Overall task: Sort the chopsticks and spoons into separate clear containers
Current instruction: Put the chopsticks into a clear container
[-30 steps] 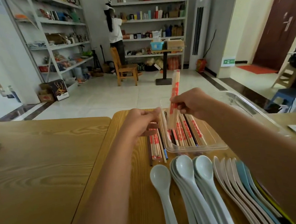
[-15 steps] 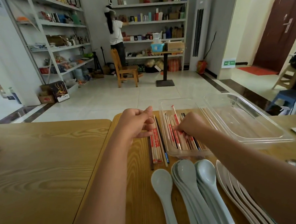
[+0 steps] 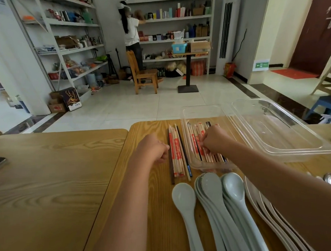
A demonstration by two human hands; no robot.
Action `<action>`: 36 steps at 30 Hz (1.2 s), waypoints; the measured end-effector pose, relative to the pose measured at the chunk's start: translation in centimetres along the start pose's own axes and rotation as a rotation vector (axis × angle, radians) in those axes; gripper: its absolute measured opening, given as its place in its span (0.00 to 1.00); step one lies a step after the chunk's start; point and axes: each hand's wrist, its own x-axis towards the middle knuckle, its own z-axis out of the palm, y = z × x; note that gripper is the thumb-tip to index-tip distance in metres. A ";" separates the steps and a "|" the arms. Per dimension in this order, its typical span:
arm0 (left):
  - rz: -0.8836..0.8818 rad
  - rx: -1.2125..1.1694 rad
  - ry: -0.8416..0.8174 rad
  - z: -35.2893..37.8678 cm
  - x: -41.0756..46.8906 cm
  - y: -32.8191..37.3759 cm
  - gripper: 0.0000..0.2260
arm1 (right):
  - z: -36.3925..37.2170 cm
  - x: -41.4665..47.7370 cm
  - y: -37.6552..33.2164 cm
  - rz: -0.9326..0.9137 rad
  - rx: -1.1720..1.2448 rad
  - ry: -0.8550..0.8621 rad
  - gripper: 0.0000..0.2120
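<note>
Table (image 3: 159, 203), chopsticks (image 3: 193, 141) in clear container (image 3: 208, 166)

The table (image 3: 48, 190) is matt, grained wood. The smaller container (image 3: 200, 111) and the larger container (image 3: 277, 138) are clear glossy plastic. The pale spoons (image 3: 184, 198) look smooth and glossy. The chopsticks (image 3: 176, 153) are light wood.

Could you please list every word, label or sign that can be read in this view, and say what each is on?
Nothing reads clearly enough to quote.
The green sign: lettering too small.
The wrapped chopsticks on the table and in the clear container: red print blurred.
The dark box: white label too small.
The shelf goods: labels too small.
</note>
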 end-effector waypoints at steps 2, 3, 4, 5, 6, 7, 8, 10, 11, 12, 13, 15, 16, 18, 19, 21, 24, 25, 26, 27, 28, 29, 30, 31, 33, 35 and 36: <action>-0.012 0.146 0.027 0.5 0.5 -0.7 0.09 | -0.7 -0.4 -0.4 -0.033 0.038 0.002 0.05; -0.019 0.186 0.034 0.7 0.6 -0.9 0.09 | -1.1 -0.8 -0.7 -0.069 0.061 0.025 0.04; -0.020 0.211 0.035 0.9 0.6 -1.0 0.10 | -1.5 -1.3 -1.0 -0.105 0.087 0.049 0.04; -0.017 0.237 0.039 1.0 0.6 -1.0 0.10 | -1.7 -1.8 -1.2 -0.135 0.110 0.061 0.04; -0.014 0.264 0.045 1.0 0.5 -0.9 0.11 | -1.8 -2.2 -1.4 -0.156 0.125 0.060 0.04; -0.008 0.290 0.049 1.0 0.3 -0.8 0.12 | -1.9 -2.5 -1.5 -0.169 0.134 0.055 0.03; -0.001 0.313 0.049 1.1 0.3 -0.7 0.13 | -1.8 -2.7 -1.6 -0.178 0.141 0.050 0.03; 0.016 0.362 0.037 1.3 0.1 -0.5 0.16 | -1.7 -3.0 -1.8 -0.186 0.149 0.039 0.03; 0.022 0.387 0.025 1.5 0.1 -0.4 0.18 | -1.6 -3.1 -1.9 -0.192 0.147 0.038 0.03; 0.028 0.413 0.013 1.8 0.1 -0.4 0.19 | -1.5 -3.3 -2.0 -0.199 0.143 0.040 0.03; 0.038 0.440 0.004 2.1 0.2 -0.4 0.19 | -1.5 -3.4 -2.0 -0.205 0.140 0.044 0.03; 0.051 0.456 -0.020 2.4 0.3 -0.3 0.16 | -1.5 -3.5 -2.0 -0.207 0.145 0.050 0.03; 0.048 0.448 -0.032 2.4 0.3 -0.2 0.14 | -1.5 -3.5 -2.0 -0.205 0.150 0.051 0.03; 0.035 0.427 -0.051 2.1 0.5 -0.3 0.11 | -1.6 -3.6 -2.1 -0.202 0.160 0.050 0.03; 0.022 0.409 -0.056 1.9 0.6 -0.4 0.10 | -1.6 -3.7 -2.2 -0.201 0.163 0.046 0.03; -0.024 0.312 -0.078 1.6 0.7 -0.6 0.09 | -1.7 -3.8 -2.2 -0.199 0.160 0.039 0.03; -0.108 0.078 -0.136 1.1 0.7 -0.9 0.09 | -1.8 -4.0 -2.1 -0.190 0.157 0.039 0.03; -0.125 0.021 -0.149 0.9 0.7 -1.0 0.09 | -1.9 -4.0 -2.1 -0.188 0.158 0.037 0.03; -0.134 -0.022 -0.157 0.8 0.6 -1.1 0.09 | -1.8 -4.0 -2.1 -0.185 0.159 0.035 0.02; -0.139 -0.058 -0.163 0.6 0.6 -1.1 0.09 | -1.8 -4.0 -2.0 -0.182 0.160 0.033 0.02; -0.142 -0.087 -0.166 0.5 0.5 -1.1 0.08 | -1.8 -4.0 -2.0 -0.179 0.160 0.032 0.02; -0.140 -0.106 -0.165 0.4 0.4 -1.1 0.08 | -1.8 -4.0 -2.0 -0.178 0.161 0.033 0.02; -0.137 -0.114 -0.162 0.4 0.3 -1.1 0.07 | -1.8 -4.0 -1.9 -0.178 0.160 0.034 0.02; -0.135 -0.119 -0.160 0.3 0.2 -1.0 0.07 | -1.8 -4.0 -1.9 -0.178 0.160 0.034 0.02; -0.133 -0.136 -0.159 0.2 0.2 -0.9 0.06 | -1.8 -4.0 -1.8 -0.168 0.170 0.028 0.02; -0.118 -0.151 -0.152 0.0 0.2 -0.9 0.06 | -1.9 -4.1 -1.8 -0.155 0.185 0.021 0.02; -0.106 -0.152 -0.142 -0.2 0.1 -0.8 0.06 | -2.0 -4.1 -1.8 -0.152 0.192 0.019 0.03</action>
